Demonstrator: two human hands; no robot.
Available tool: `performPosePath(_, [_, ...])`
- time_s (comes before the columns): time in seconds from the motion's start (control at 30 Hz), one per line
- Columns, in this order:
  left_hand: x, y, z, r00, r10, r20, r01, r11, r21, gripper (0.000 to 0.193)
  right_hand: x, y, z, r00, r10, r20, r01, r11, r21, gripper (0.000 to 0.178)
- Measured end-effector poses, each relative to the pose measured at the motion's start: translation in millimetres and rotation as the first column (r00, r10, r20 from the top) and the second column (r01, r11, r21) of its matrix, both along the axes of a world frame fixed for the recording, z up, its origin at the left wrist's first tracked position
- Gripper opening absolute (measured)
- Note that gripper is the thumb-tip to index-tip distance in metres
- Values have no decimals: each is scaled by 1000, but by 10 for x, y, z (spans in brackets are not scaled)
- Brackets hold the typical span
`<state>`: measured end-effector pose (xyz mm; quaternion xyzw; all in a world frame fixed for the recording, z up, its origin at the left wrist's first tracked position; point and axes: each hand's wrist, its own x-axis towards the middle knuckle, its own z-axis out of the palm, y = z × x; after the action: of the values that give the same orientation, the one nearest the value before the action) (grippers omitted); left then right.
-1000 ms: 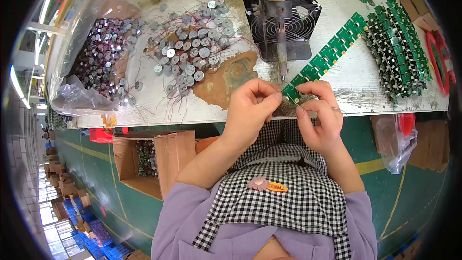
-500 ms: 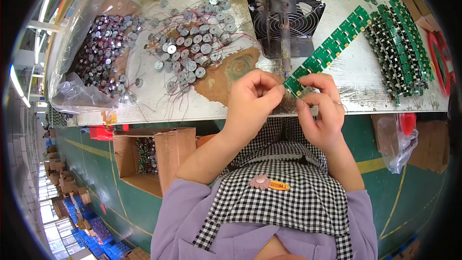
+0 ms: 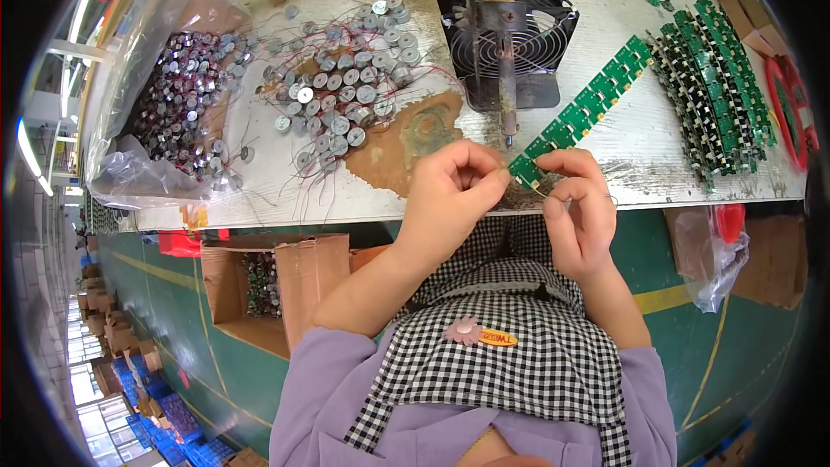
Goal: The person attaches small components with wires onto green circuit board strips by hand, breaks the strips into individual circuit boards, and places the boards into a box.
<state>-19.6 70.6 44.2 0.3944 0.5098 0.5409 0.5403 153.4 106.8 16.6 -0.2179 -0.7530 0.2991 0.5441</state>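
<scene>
1. At the near edge of the surface (image 3: 259, 199), both hands are raised close together, just in front of the person's chest. The left hand (image 3: 450, 195) is curled, with thumb and forefinger pressed together at the near end of the green circuit board strip (image 3: 588, 104). The right hand (image 3: 577, 207) is also curled, its fingertips pinching something small just beside the same end; I think it is a thin wire, but it is too small to tell.

2. The strip starts between the two hands and runs away from them, up and to the person's right. Its long axis is diagonal on the surface. The near end touches the fingers; the far end lies well apart, near the stack of green boards (image 3: 713, 86).

3. Both hands are equally near to the near end of the strip. The right hand is on the side where the strip goes out, so it is the nearer one to the rest of its length.

4. Just beyond the hands, the soldering iron (image 3: 501, 60) hangs on its stand with the tip pointing down toward the fingers, near but not touching. Behind it stands a black fan (image 3: 540, 43).

5. Further to the left lie many small round metal parts with red wires (image 3: 346, 95), spread on the surface, and beyond them a clear plastic bag (image 3: 164, 95) holding more of such parts.

6. Below the surface edge, an open cardboard box (image 3: 259, 294) is seen.
</scene>
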Motion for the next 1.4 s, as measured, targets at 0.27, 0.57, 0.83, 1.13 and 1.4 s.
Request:
performPosePath(0.27, [-18,17,-23,999,8,52,-11,999,49,9,-70,1,92,998,-35,51,32,997,64,14])
performPosePath(0.57, [-25,94,6,999,26,-41,-24,999,44,9,-115,63,89,994,-78,73,73,995,65,13])
performPosePath(0.83, [15,77,29,994,74,-77,-69,996,63,9,-103,33,106,995,-62,80,57,996,70,13])
performPosePath(1.13, [-20,-80,-58,982,-48,-181,77,985,157,10,-15,-39,67,992,-121,16,122,988,-93,6])
performPosePath(1.4, [-914,708,449,294,522,-801,194,788,584,15,13,32,-91,986,-120,-113,82,952,-295,1])
